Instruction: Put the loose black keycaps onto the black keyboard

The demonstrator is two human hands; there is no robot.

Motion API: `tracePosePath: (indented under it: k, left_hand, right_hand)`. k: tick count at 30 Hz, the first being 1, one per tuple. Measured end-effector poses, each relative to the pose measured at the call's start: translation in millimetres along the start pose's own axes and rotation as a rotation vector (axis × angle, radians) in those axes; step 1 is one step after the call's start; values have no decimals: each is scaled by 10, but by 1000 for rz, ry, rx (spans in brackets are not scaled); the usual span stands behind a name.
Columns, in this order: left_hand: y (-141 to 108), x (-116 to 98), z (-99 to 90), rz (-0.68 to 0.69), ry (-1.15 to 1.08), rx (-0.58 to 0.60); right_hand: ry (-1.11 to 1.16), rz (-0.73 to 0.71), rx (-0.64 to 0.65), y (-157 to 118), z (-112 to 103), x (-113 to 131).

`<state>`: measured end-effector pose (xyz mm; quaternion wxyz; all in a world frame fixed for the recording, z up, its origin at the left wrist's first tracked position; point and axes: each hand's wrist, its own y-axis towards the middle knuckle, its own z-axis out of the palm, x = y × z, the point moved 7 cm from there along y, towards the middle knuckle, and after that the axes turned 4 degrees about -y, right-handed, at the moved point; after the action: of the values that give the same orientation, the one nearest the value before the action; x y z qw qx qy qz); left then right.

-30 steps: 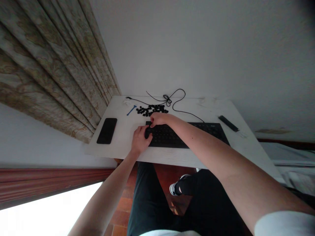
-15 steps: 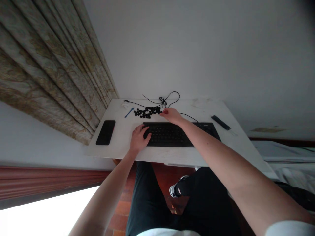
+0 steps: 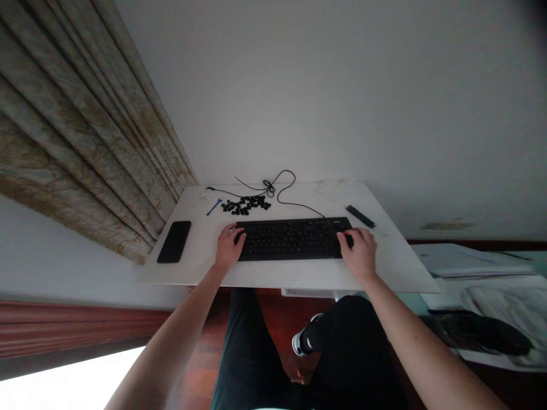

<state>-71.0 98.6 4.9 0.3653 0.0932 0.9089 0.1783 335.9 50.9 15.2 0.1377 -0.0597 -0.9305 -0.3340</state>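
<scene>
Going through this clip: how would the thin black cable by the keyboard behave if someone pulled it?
The thin black cable looks floppy, since it lies in loose curves with a small tangle. It would probably snag at that tangle. It appears to run to the black keyboard, so a hard pull might drag that too.

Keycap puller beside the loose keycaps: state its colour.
The keycap puller is blue, best seen in the head view, though it appears small there.
</scene>
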Motion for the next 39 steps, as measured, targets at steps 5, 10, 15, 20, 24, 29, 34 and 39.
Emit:
tracePosePath:
  k: [5, 10, 15, 20, 24, 29, 34, 39]
  left_hand:
    - [440, 57, -11, -88, 37, -24]
    - [858, 66, 174, -154, 383, 215]
    - [1002, 58, 303, -163, 486, 264]
    - [1036, 92, 345, -246, 311, 221]
    - [1056, 77, 318, -277, 155, 186]
    - [1017, -44, 317, -299, -78, 121]
    - [683, -277, 486, -460, -890, 54]
    - [267, -671, 633, -562, -1348, 118]
  right_hand:
    - [-9, -108, 58, -50, 47, 121]
    - [-23, -111, 113, -23, 65, 127]
    - [-17, -88, 137, -16, 68, 105]
    - [4, -68, 157, -4, 72, 91]
    - [7, -55, 152, 4, 50, 91]
    - [11, -42, 143, 6, 40, 85]
    - [33, -35, 140, 4, 63, 64]
    - [26, -32, 129, 2, 55, 65]
